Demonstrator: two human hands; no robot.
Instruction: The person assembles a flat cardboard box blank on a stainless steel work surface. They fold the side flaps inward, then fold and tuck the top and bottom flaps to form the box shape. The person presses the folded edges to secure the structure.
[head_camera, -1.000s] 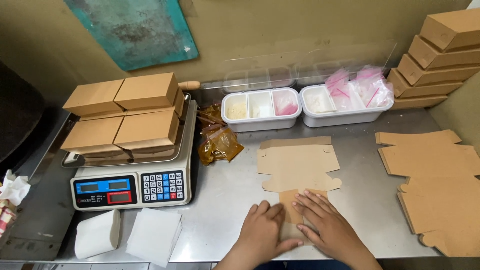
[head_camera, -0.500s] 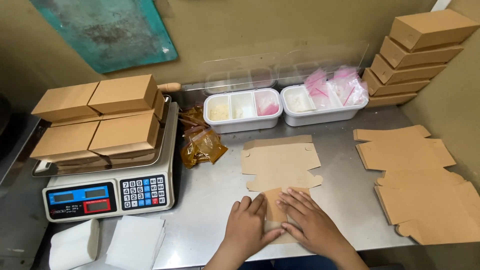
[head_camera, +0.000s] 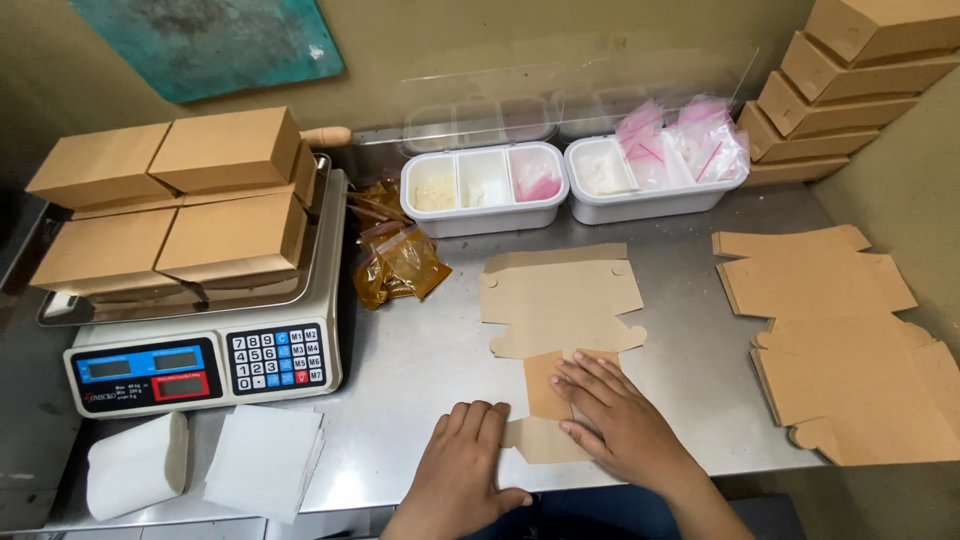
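A flat, unfolded brown cardboard box blank (head_camera: 560, 300) lies on the steel table (head_camera: 430, 350) in front of me. My right hand (head_camera: 615, 420) presses flat on the near folded flap of the blank, fingers spread. My left hand (head_camera: 465, 470) rests palm down on the table just left of that flap, its fingertips beside the cardboard's edge. Neither hand grips anything.
A digital scale (head_camera: 200, 350) at the left carries stacked closed brown boxes (head_camera: 170, 210). White paper sheets (head_camera: 265, 460) lie below it. Amber sachets (head_camera: 400, 265), two white divided trays (head_camera: 485, 190) with pink-sealed bags (head_camera: 690, 150), a pile of flat blanks (head_camera: 840, 340) and stacked boxes (head_camera: 860, 70) at right.
My left hand has slid left off the flap onto the bare table. The right hand stays pressed on the flap. The camera view has shifted.
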